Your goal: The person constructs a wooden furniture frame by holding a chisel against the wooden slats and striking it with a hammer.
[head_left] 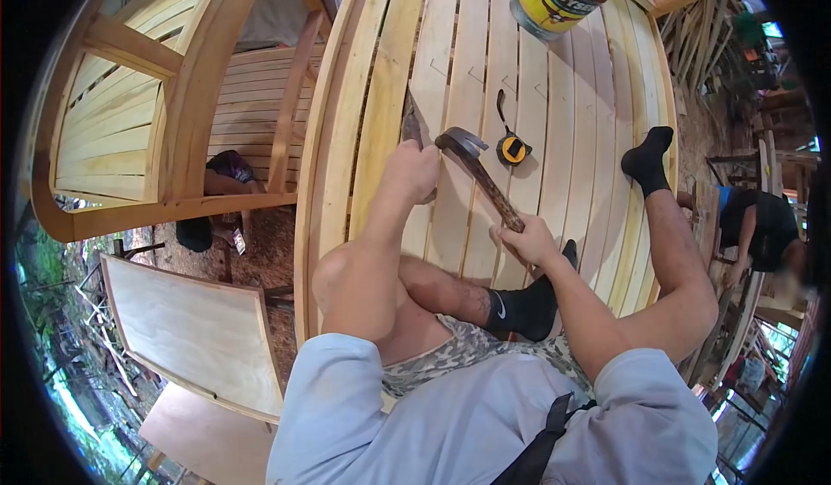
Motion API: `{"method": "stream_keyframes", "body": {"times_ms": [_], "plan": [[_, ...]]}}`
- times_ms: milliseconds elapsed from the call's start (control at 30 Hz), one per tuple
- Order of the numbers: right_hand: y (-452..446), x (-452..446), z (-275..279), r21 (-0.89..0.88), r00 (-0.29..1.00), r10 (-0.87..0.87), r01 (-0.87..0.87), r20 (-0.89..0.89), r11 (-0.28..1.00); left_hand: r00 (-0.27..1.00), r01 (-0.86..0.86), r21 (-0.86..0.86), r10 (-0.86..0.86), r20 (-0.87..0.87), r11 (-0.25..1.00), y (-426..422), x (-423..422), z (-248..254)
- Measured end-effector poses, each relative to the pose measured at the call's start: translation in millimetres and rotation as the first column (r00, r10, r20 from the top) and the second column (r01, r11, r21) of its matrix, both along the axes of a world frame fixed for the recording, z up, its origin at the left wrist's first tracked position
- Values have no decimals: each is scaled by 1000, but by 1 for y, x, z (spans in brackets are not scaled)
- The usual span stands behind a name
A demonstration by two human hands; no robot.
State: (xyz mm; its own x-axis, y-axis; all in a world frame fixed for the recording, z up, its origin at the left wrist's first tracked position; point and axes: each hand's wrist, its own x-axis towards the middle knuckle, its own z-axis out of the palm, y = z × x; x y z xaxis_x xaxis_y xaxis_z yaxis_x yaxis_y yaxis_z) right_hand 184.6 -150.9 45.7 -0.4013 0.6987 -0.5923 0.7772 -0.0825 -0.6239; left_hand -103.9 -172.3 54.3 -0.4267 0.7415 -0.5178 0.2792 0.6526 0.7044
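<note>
My right hand [530, 241] is wrapped round the wooden handle of a claw hammer [485, 180]; its metal head lies just right of my left hand. My left hand [418, 171] is closed on a narrow, dark tool with a pointed end [410, 122], whose exact kind I cannot make out. Both hands are over a platform of pale wooden slats [467, 61]. A yellow and black tape measure [512, 149] rests on the slats beyond the hammer, its dark strap stretched away from me. Several pencilled angle marks show on the slats farther off.
A dark green tin with a yellow label [557, 2] stands at the platform's far end. My socked feet and bent legs rest on the slats. To the left are a slatted wooden frame [195, 96], a pale panel [186, 329] and a person holding a phone; another person bends at the right.
</note>
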Motion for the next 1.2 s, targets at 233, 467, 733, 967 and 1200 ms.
{"method": "stream_keyframes", "body": {"times_ms": [233, 467, 733, 967, 1200], "plan": [[1, 3, -8, 39, 1000, 22, -23, 22, 999, 971, 195, -60, -201, -129, 979, 3, -2, -9], [0, 6, -12, 10, 1000, 5, -5, 20, 1000, 988, 138, -70, -143, -59, 988, 1, 6, 38], [14, -17, -2, 87, 961, -56, 82, -269, 993, 962, 211, -10, -210, -174, 977, 2, 2, -23], [44, -88, 54, 31, 781, -182, 249, -598, 968, 999, 26, -57, -28, -43, 998, 3, 11, 23], [55, -97, 67, -50, 704, -233, 270, -671, 961, 1000, -10, -89, 13, 28, 996, 4, 12, 24]]}}
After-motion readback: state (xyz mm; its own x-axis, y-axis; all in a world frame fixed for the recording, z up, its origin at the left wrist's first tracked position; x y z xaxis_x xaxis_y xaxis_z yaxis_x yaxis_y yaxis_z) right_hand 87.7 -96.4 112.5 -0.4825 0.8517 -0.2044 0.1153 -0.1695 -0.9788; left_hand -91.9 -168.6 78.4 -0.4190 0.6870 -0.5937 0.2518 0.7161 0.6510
